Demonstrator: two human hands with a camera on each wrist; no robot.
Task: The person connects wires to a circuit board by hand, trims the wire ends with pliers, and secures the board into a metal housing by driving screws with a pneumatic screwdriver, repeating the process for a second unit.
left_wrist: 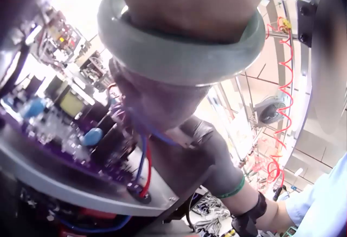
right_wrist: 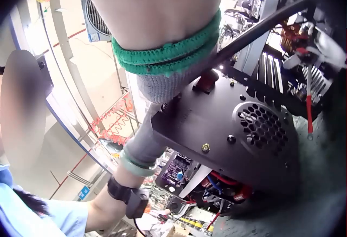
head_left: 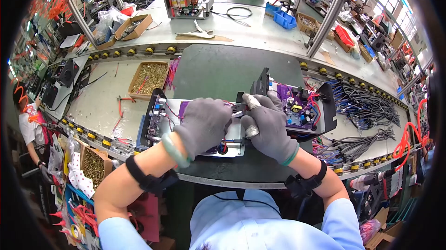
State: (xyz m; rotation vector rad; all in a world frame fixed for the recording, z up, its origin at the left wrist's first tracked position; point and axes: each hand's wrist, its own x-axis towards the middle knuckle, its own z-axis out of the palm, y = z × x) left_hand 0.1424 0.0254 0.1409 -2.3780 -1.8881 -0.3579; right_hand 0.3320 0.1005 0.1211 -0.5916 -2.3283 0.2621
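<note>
Cuff (right_wrist: pixel 168 54) fronts panel vents (right_wrist: pixel 262 127) seemingly hidden from head-view.

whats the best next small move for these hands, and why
Perhaps steady the right hand and work the left hand gently beside the small black part between them. The hands are close together there, and red and blue wires run near the left hand, so a sharp tug might strain them. What the fingertips grip is hidden.

Purple circuit board (head_left: pixel 297 100), black panel (right_wrist: pixel 209 126)
</note>
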